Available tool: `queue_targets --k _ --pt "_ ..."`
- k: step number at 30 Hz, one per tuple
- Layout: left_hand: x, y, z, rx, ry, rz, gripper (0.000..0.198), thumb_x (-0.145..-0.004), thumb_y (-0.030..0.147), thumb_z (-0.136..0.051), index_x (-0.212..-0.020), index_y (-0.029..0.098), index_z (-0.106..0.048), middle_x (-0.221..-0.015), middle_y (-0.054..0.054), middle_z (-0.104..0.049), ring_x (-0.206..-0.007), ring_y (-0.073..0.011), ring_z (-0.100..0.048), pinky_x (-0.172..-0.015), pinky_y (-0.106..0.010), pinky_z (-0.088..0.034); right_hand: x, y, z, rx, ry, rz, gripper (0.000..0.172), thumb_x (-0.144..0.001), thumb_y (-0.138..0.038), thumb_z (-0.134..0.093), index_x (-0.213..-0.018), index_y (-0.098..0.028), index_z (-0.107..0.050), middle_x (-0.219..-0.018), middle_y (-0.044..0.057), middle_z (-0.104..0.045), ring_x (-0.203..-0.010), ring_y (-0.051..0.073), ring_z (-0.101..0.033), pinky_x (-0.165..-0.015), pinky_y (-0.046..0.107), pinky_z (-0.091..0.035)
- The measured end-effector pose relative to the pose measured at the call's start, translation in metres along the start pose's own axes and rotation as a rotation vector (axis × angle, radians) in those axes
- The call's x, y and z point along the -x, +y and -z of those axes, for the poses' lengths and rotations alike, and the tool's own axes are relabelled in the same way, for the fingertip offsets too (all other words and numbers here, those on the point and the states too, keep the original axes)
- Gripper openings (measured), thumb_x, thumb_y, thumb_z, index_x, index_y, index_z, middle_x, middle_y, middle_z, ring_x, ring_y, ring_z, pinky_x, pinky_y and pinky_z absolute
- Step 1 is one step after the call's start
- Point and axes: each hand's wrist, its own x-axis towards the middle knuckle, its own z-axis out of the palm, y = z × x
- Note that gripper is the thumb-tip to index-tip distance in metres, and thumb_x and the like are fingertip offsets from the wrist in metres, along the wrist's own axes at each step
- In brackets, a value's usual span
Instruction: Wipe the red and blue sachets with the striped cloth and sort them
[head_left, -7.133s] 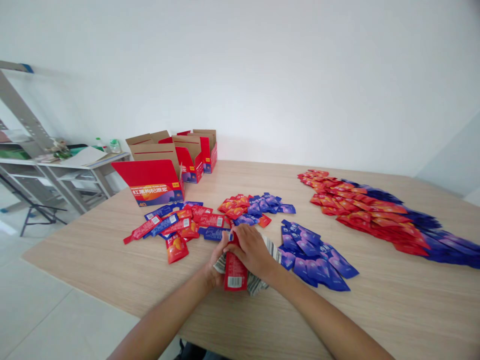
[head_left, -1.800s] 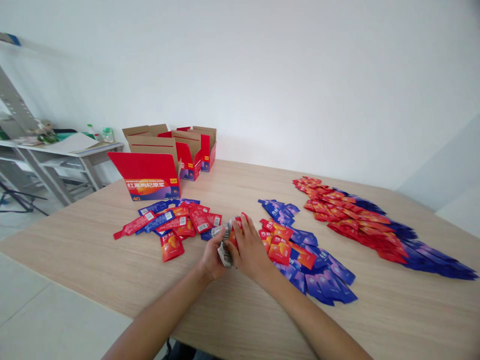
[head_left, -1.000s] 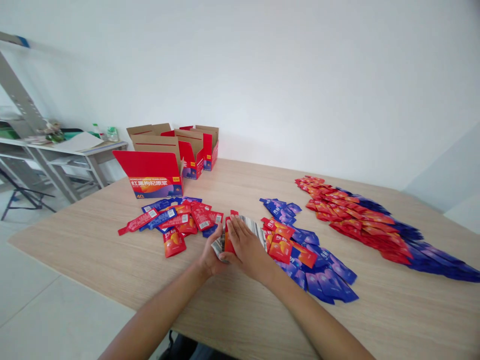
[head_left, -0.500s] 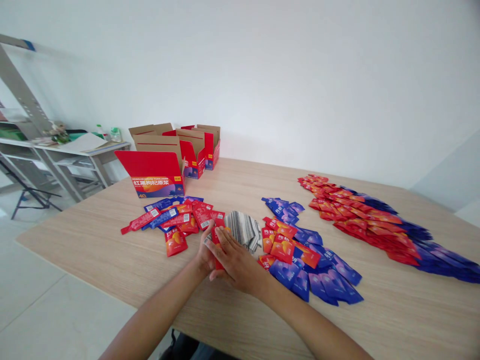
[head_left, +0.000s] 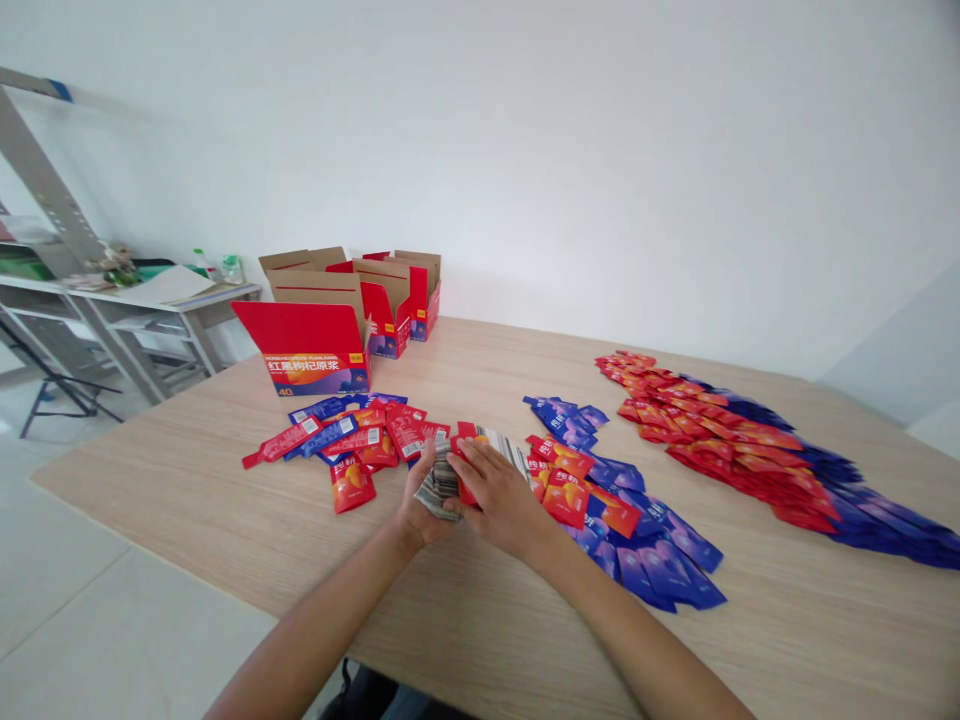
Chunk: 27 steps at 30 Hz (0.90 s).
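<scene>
Both hands meet over the middle of the wooden table (head_left: pixel 187 500). My left hand (head_left: pixel 418 505) is closed on a fanned stack of sachets (head_left: pixel 441 480), whose striped silver edges show. My right hand (head_left: pixel 499 490) lies over the same stack, fingers curled on a red sachet (head_left: pixel 465 441) at its top. A loose heap of red and blue sachets (head_left: pixel 352 440) lies just left of my hands. To the right, red sachets (head_left: pixel 562 487) rest on a spread of blue sachets (head_left: pixel 652 555).
Three open red cardboard boxes (head_left: pixel 315 345) stand at the table's back left. A long band of red and blue sachets (head_left: pixel 750 440) runs along the right side. A small blue pile (head_left: pixel 566 415) lies behind my hands. Grey metal shelving (head_left: pixel 112 300) stands off to the left.
The fanned stack, spread out beyond my hands half a second ago, is gathered back between them. My right hand has moved up onto it. Red sachets were laid on the blue spread.
</scene>
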Motion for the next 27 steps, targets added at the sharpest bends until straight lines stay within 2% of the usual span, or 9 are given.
queue_targets --k 2,4,8,13,19,22,27 --pt "-0.001 0.004 0.004 0.023 0.026 -0.015 0.057 -0.101 0.053 -0.041 -0.093 0.008 -0.074 -0.082 -0.012 -0.076 -0.069 -0.0191 -0.072 -0.073 -0.029 -0.058 0.0 -0.006 0.003 -0.039 -0.021 0.033 0.053 -0.094 -0.03 -0.062 -0.14 -0.006 -0.055 -0.145 0.023 -0.056 -0.136 0.032 -0.051 -0.117 0.051 -0.041" --pt "-0.002 0.007 0.006 0.032 0.079 -0.053 0.057 -0.099 0.054 -0.043 -0.086 0.007 -0.074 -0.079 -0.013 -0.076 -0.072 -0.021 -0.073 -0.076 -0.031 -0.058 0.001 -0.014 0.007 -0.08 -0.058 0.039 0.052 -0.092 -0.03 -0.063 -0.138 -0.006 -0.056 -0.142 0.022 -0.058 -0.134 0.031 -0.054 -0.116 0.048 -0.042" --pt "-0.001 0.009 0.0 0.038 0.144 -0.086 0.058 -0.101 0.052 -0.04 -0.078 0.01 -0.073 -0.072 -0.01 -0.074 -0.066 -0.0191 -0.072 -0.07 -0.029 -0.058 0.004 -0.023 0.015 -0.129 -0.077 -0.004 0.054 -0.084 -0.041 -0.074 -0.127 -0.01 -0.062 -0.14 0.021 -0.059 -0.131 0.032 -0.055 -0.113 0.046 -0.044" --pt "0.002 0.002 -0.008 0.044 0.125 -0.011 0.055 -0.103 0.05 -0.038 -0.087 0.011 -0.074 -0.083 -0.01 -0.077 -0.079 -0.0195 -0.074 -0.082 -0.031 -0.058 0.004 -0.018 0.013 -0.107 -0.076 -0.015 0.071 -0.076 -0.049 -0.08 -0.13 -0.009 -0.057 -0.155 0.028 -0.04 -0.147 0.037 -0.036 -0.121 0.057 -0.027" --pt "0.0 0.005 -0.008 0.066 0.147 -0.004 0.056 -0.103 0.049 -0.037 -0.086 0.011 -0.074 -0.081 -0.01 -0.077 -0.081 -0.0197 -0.074 -0.085 -0.03 -0.057 0.003 -0.015 0.003 -0.129 -0.115 -0.031 0.085 -0.072 -0.045 -0.083 -0.14 -0.006 -0.051 -0.16 0.03 -0.031 -0.151 0.038 -0.028 -0.123 0.057 -0.023" --pt "0.0 0.005 -0.007 0.044 0.143 0.027 0.061 -0.103 0.053 -0.035 -0.084 0.009 -0.073 -0.082 -0.012 -0.076 -0.08 -0.0199 -0.074 -0.084 -0.03 -0.056 0.003 -0.015 0.005 -0.175 -0.14 -0.021 0.079 -0.077 -0.039 -0.08 -0.141 -0.004 -0.05 -0.16 0.03 -0.031 -0.151 0.038 -0.029 -0.122 0.054 -0.028" --pt "-0.001 0.004 -0.001 -0.007 0.108 0.031 0.068 -0.099 0.062 -0.036 -0.081 0.008 -0.073 -0.081 -0.015 -0.076 -0.077 -0.0231 -0.074 -0.078 -0.033 -0.058 0.006 -0.008 0.015 -0.339 -0.191 0.041 0.06 -0.091 -0.029 -0.067 -0.145 -0.013 -0.049 -0.157 0.023 -0.042 -0.148 0.031 -0.038 -0.119 0.051 -0.036"
